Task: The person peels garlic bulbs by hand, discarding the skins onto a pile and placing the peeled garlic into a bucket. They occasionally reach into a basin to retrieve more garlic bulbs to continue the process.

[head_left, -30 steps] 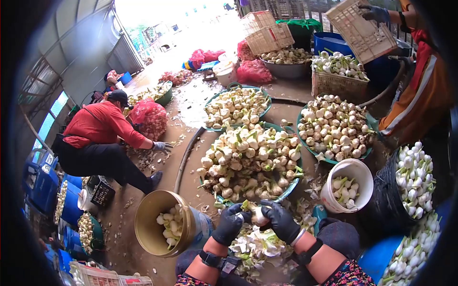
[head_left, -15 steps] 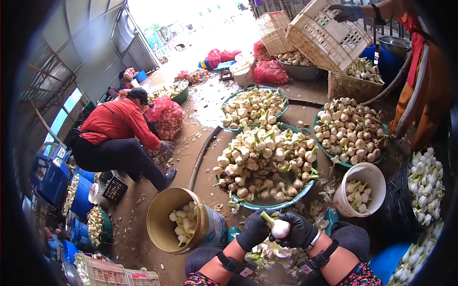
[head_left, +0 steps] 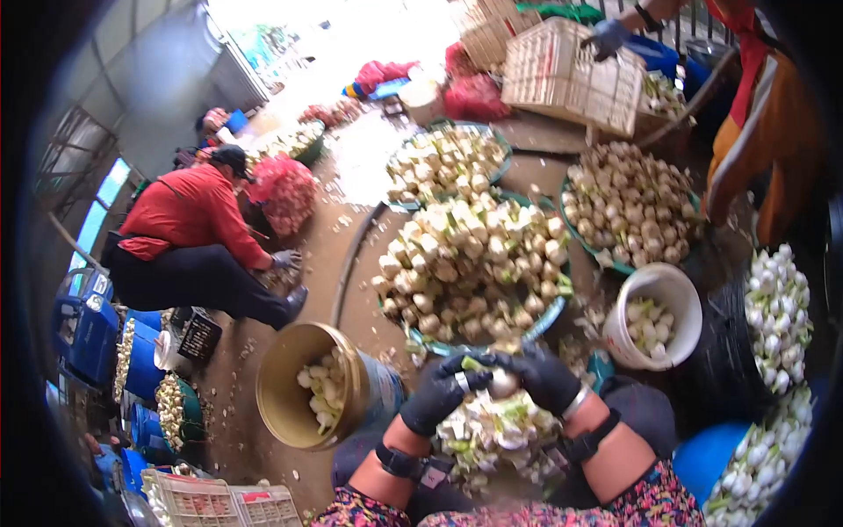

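A garlic bulb (head_left: 502, 384) with a short green stem is held between my two black-gloved hands, low in the centre of the head view. My left hand (head_left: 446, 393) has its fingers closed round the stem side, and a pale band shows across a finger. My right hand (head_left: 543, 379) grips the bulb from the other side; its fingertips are partly blurred. Below both hands lies a heap of white and green peelings (head_left: 496, 430). Just beyond them stands a green-rimmed tub (head_left: 536, 329) piled with unpeeled garlic.
A tan bucket (head_left: 272, 386) at left and a white bucket (head_left: 689, 303) at right hold peeled bulbs. More garlic fills a basin (head_left: 575, 224) behind. A person in red (head_left: 189, 211) bends at left; another person's gloved hand (head_left: 606, 39) holds a crate (head_left: 562, 79).
My hands have moved slightly up and closer together, covering more of the bulb. The whole view has shifted a little. At upper right, the other person's crate is lower and tilted differently.
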